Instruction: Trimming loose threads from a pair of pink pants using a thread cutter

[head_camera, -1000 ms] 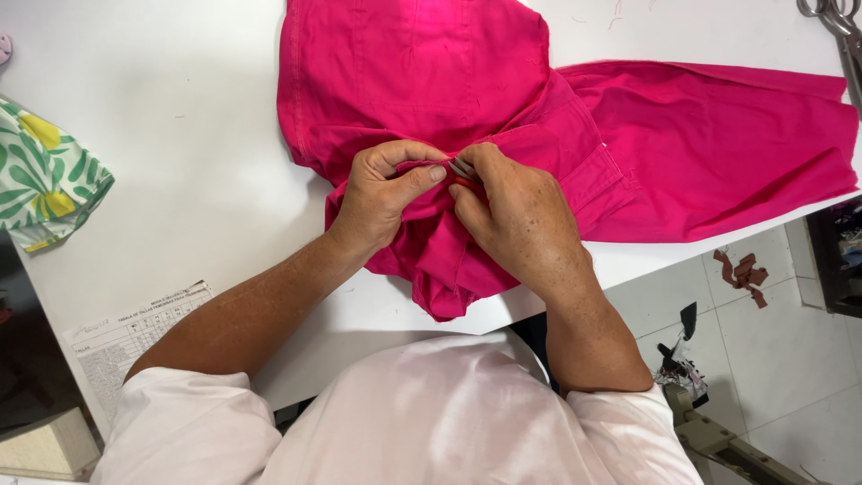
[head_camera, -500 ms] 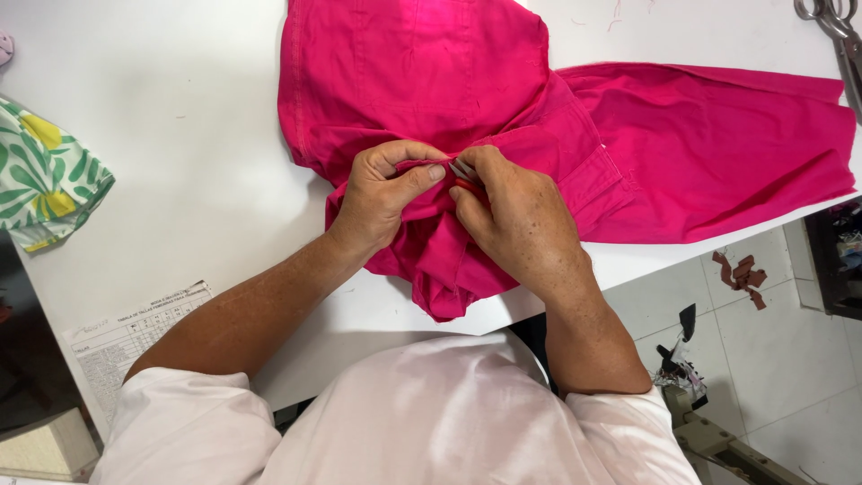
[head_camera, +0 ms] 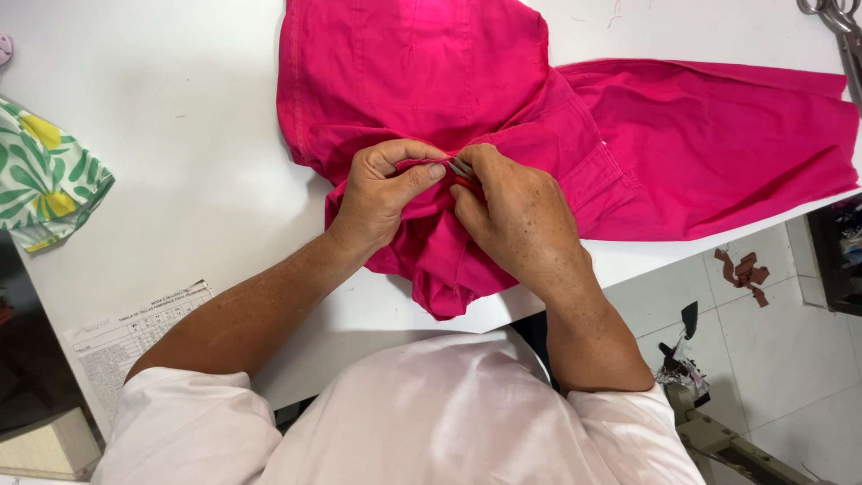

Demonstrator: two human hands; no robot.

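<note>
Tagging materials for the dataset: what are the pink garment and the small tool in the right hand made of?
Pink garment: looks like woven cotton twill, matte, with stitched seams and soft creases. Small tool, pinched in the right hand: a thin shiny tip, likely metal; mostly hidden, so unsure.

Pink garment [head_camera: 467,81] lay spread flat on white table, reaching from far centre across to right edge. Long panel stretched right; stitched seams and pocket flap visible near middle. Near portion bunched into folds, its tip hanging over near table edge. Small metal tool with red part [head_camera: 461,172] sat at bunched fold, mostly hidden, kind unclear.
</note>
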